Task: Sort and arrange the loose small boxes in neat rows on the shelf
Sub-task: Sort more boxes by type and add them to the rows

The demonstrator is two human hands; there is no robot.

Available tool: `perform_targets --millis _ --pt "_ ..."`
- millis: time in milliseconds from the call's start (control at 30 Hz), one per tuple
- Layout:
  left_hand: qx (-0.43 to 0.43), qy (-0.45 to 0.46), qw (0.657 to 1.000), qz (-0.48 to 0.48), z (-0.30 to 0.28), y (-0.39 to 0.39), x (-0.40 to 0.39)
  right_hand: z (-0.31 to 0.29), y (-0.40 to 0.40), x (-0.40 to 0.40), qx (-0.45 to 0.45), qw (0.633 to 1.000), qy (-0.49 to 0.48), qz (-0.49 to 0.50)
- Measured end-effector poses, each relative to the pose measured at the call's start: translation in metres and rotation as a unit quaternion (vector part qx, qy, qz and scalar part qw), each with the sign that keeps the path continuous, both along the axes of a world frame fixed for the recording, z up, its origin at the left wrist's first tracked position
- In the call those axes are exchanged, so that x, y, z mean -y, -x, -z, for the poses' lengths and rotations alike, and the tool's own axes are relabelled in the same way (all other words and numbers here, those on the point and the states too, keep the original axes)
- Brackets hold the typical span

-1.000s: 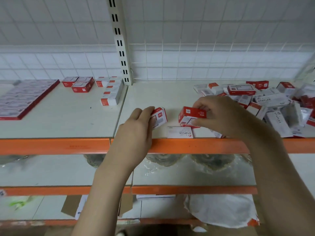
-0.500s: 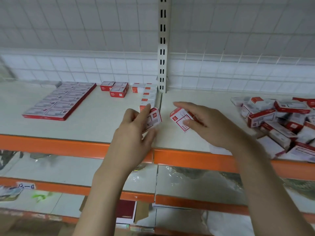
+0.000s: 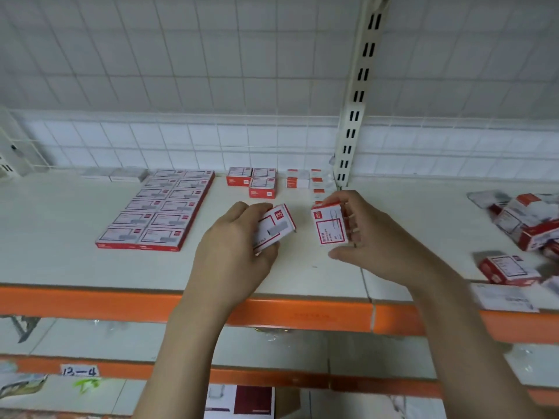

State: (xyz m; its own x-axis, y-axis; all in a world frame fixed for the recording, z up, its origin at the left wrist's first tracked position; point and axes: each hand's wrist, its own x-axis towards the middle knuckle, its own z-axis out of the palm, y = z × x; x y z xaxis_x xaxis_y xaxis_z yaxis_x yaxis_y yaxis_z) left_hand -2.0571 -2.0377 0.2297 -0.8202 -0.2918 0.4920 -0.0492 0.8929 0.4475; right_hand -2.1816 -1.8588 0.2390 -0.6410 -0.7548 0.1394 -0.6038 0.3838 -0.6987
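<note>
My left hand (image 3: 233, 246) grips a small red-and-white box (image 3: 273, 229), tilted, above the white shelf (image 3: 60, 261). My right hand (image 3: 372, 237) holds a second red-and-white box (image 3: 329, 225) upright between thumb and fingers, just right of the first. A neat two-column block of flat boxes (image 3: 157, 210) lies at the shelf's left. Behind my hands stand a small stack of red boxes (image 3: 261, 187) and a row of white-and-red boxes (image 3: 298, 179). A loose heap of boxes (image 3: 526, 219) lies at the far right.
An orange rail (image 3: 302, 316) edges the shelf front. A slotted upright post (image 3: 357, 95) rises at the back against a wire grid. Two grey boxes (image 3: 121, 175) sit at the back left. A lower shelf carries a label reading 13-4 (image 3: 80, 371).
The view and both hands have shifted left from the loose heap toward the sorted boxes, each hand still carrying its box. The right hand's box has turned upright.
</note>
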Motion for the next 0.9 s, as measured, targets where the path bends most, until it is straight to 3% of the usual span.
perform_targets --millis 233,367,567,900 --pt "0.045 0.013 0.998 0.044 0.002 -0.010 0.034 0.003 -0.015 0.027 -0.038 0.997 0.010 0.066" --pt "0.070 0.070 0.995 0.025 0.005 -0.014 0.040 0.005 -0.020 0.036 -0.041 0.997 -0.009 0.066" --pt "0.123 0.065 0.990 0.025 0.008 -0.009 0.042 0.009 -0.016 0.043 -0.044 0.997 -0.012 0.061" --pt "0.113 0.075 0.991 -0.019 0.007 0.009 0.048 0.009 0.006 0.054 -0.065 0.996 0.002 0.059"
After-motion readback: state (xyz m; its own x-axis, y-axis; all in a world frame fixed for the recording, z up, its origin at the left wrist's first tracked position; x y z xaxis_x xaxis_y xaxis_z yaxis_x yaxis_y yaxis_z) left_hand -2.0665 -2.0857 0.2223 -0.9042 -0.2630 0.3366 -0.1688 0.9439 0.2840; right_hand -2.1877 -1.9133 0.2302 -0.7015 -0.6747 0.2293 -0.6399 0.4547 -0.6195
